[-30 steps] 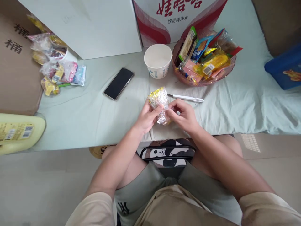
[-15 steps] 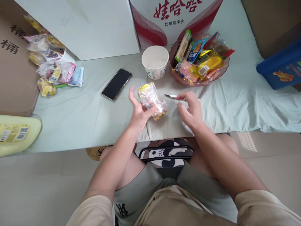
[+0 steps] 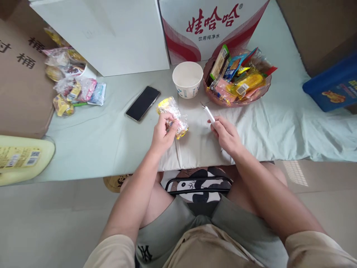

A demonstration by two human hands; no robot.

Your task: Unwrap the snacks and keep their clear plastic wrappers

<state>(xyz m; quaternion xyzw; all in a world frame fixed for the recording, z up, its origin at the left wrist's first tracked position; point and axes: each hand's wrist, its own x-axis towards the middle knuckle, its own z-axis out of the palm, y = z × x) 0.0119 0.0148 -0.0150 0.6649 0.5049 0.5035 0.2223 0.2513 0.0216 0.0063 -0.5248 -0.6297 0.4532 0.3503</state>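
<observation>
My left hand (image 3: 164, 134) is closed on a clear plastic snack packet (image 3: 170, 108) with yellow ends, pinching its crinkled middle between thumb and fingers. The packet is held over the cloth, in front of a white paper bowl (image 3: 187, 76). In my right hand (image 3: 225, 133) is a slim white-handled craft knife (image 3: 209, 114), its thin metal tip pointing up and left, away from me. The knife and the packet are apart. Behind the knife stands a pink glass bowl (image 3: 237, 100) filled with wrapped snacks. The palm side of both hands is hidden.
A phone (image 3: 143, 103) lies left of the paper bowl. Several wrapped snacks (image 3: 79, 91) are piled farther left, by a cardboard box (image 3: 25, 89). A white box (image 3: 103, 37) and a red-and-white carton (image 3: 206, 29) stand behind. A yellow bottle (image 3: 25, 160) and a blue container (image 3: 331, 89) flank the table.
My right hand has picked the craft knife up from the cloth and raised its tip. My left hand now pinches the packet's middle, with its fingers drawn in. The view has shifted slightly.
</observation>
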